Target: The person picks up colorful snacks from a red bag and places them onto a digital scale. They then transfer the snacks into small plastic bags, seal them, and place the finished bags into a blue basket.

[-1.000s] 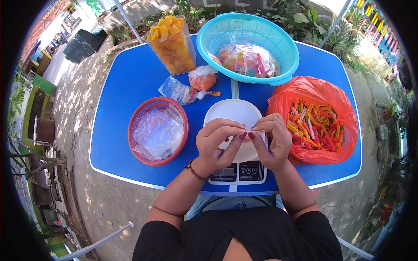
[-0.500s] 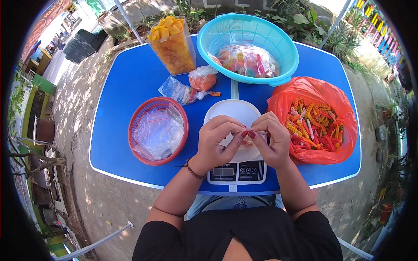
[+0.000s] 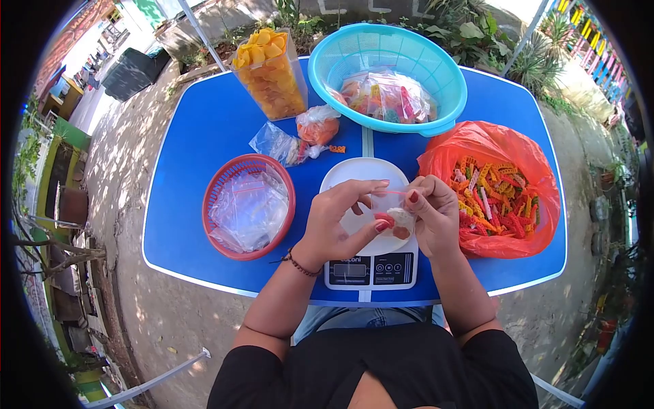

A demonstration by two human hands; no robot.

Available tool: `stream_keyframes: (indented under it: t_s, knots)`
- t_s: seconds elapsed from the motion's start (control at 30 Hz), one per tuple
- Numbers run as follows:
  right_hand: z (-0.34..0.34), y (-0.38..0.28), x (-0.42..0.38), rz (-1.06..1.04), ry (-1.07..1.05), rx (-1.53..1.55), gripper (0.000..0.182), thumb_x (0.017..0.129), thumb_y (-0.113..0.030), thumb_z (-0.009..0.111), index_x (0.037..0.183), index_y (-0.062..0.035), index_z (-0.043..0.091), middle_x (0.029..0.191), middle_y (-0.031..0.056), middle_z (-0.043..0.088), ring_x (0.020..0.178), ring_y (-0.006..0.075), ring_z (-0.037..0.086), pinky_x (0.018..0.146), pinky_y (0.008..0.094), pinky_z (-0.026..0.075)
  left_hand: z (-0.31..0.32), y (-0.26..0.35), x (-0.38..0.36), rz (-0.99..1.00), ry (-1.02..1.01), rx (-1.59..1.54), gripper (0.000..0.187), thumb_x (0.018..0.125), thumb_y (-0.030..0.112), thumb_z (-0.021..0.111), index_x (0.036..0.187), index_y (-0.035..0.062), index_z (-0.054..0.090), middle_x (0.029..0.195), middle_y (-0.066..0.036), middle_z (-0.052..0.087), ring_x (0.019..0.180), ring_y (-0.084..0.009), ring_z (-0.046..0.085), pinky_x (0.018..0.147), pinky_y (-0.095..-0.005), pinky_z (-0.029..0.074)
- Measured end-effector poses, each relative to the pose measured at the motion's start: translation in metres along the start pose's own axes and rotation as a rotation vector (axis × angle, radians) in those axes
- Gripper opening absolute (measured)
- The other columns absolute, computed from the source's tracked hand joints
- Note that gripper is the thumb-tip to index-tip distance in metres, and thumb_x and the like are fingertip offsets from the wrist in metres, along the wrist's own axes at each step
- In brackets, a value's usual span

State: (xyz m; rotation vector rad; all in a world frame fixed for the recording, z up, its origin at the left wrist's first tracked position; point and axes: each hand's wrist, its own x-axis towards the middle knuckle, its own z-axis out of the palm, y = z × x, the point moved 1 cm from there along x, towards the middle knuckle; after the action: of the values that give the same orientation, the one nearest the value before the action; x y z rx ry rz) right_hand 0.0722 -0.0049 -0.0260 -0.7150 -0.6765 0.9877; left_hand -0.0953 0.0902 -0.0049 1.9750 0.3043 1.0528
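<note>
A small clear zip bag (image 3: pixel 403 217) with a pink-red seal line is held up over the white scale (image 3: pixel 343 178). A whitish piece and a brownish-red piece show through its plastic. My right hand (image 3: pixel 436 213) pinches the bag's upper right corner between thumb and fingers. At the bag's left side is my left hand (image 3: pixel 340 217), its index finger stretched along the seal line and its thumb lower down near another fingertip. These lower fingers seem to grip the bag's edge, though the contact is partly hidden. The scale's round plate lies beneath both hands.
On the left stands a red basket (image 3: pixel 291 204) of clear zip bags. A turquoise basket (image 3: pixel 449 75) of filled bags stands at the back, beside a clear container of yellow chips (image 3: pixel 272 82). Colourful crinkled snacks (image 3: pixel 501 198) fill a red plastic bag (image 3: pixel 541 160) on the right.
Both hands were pinched together at the bag's top. My left fingers have since spread and shifted slightly left, and my right hand has turned, exposing the seal line and contents.
</note>
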Motion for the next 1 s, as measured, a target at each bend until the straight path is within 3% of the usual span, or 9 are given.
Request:
stream_keyframes:
  t_s: [0.1, 0.3, 0.4, 0.53, 0.7, 0.87, 1.0]
  knots:
    - [-0.002, 0.001, -0.001, -0.071, 0.005, 0.041, 0.016, 0.093, -0.005, 0.075, 0.095, -0.0015, 0.06, 0.093, 0.005, 0.063, 0.083, 0.0095, 0.06, 0.074, 0.0232, 0.048, 0.001, -0.005, -0.003, -0.073, -0.047, -0.067, 0.05, 0.088, 0.006, 0.076, 0.133, 0.0021, 0.055, 0.093, -0.013, 0.075, 0.077, -0.0149, 0.073, 0.068, -0.0262, 0.058]
    - [0.023, -0.006, -0.004, -0.027, -0.037, -0.306, 0.054, 0.092, 0.001, 0.072, 0.135, -0.0033, 0.041, 0.109, 0.0092, 0.06, 0.091, 0.0125, 0.063, 0.085, 0.0268, 0.054, 0.004, -0.013, -0.008, -0.311, 0.193, -0.332, 0.06, 0.088, 0.004, 0.078, 0.137, 0.0002, 0.044, 0.102, -0.011, 0.07, 0.083, -0.0128, 0.071, 0.067, -0.0218, 0.056]
    - [0.02, 0.002, -0.007, -0.044, -0.006, -0.28, 0.056, 0.092, 0.005, 0.069, 0.137, -0.0041, 0.036, 0.107, 0.0095, 0.061, 0.095, 0.0136, 0.065, 0.086, 0.0273, 0.056, 0.004, -0.013, -0.007, -0.229, 0.207, -0.312, 0.058, 0.087, 0.002, 0.079, 0.135, 0.0005, 0.045, 0.104, -0.011, 0.069, 0.085, -0.0123, 0.071, 0.072, -0.0219, 0.056]
    - [0.014, 0.005, -0.005, -0.186, -0.018, -0.425, 0.043, 0.093, 0.005, 0.068, 0.127, -0.0021, 0.043, 0.106, 0.0088, 0.062, 0.097, 0.0129, 0.065, 0.085, 0.0264, 0.056, 0.004, -0.021, -0.005, -0.104, 0.126, -0.17, 0.056, 0.085, 0.0, 0.08, 0.131, 0.0003, 0.049, 0.107, -0.01, 0.069, 0.087, -0.0108, 0.069, 0.077, -0.0222, 0.055]
    - [0.014, 0.005, -0.002, -0.199, 0.061, -0.466, 0.029, 0.094, 0.004, 0.069, 0.116, -0.0009, 0.051, 0.103, 0.0062, 0.064, 0.093, 0.0103, 0.064, 0.082, 0.0238, 0.054, 0.009, -0.024, -0.004, -0.241, 0.149, -0.193, 0.035, 0.087, 0.003, 0.079, 0.119, 0.0001, 0.066, 0.103, -0.009, 0.072, 0.08, -0.0103, 0.068, 0.067, -0.0248, 0.055]
    - [0.021, -0.006, 0.017, -0.207, 0.06, -0.55, 0.021, 0.095, 0.003, 0.068, 0.11, -0.001, 0.055, 0.098, 0.0045, 0.065, 0.092, 0.0084, 0.063, 0.079, 0.021, 0.051, 0.0, -0.007, 0.02, -0.225, 0.078, 0.063, 0.031, 0.088, 0.007, 0.077, 0.118, 0.0043, 0.07, 0.1, -0.009, 0.073, 0.075, -0.0125, 0.068, 0.064, -0.0262, 0.053]
    - [0.033, -0.019, 0.069, -0.254, 0.031, -0.518, 0.019, 0.095, 0.004, 0.067, 0.109, -0.001, 0.056, 0.1, 0.0045, 0.065, 0.09, 0.0081, 0.063, 0.079, 0.0206, 0.05, -0.01, 0.008, 0.067, -0.238, 0.148, 0.152, 0.032, 0.088, 0.006, 0.075, 0.12, 0.0032, 0.069, 0.101, -0.012, 0.073, 0.072, -0.0152, 0.069, 0.064, -0.0274, 0.053]
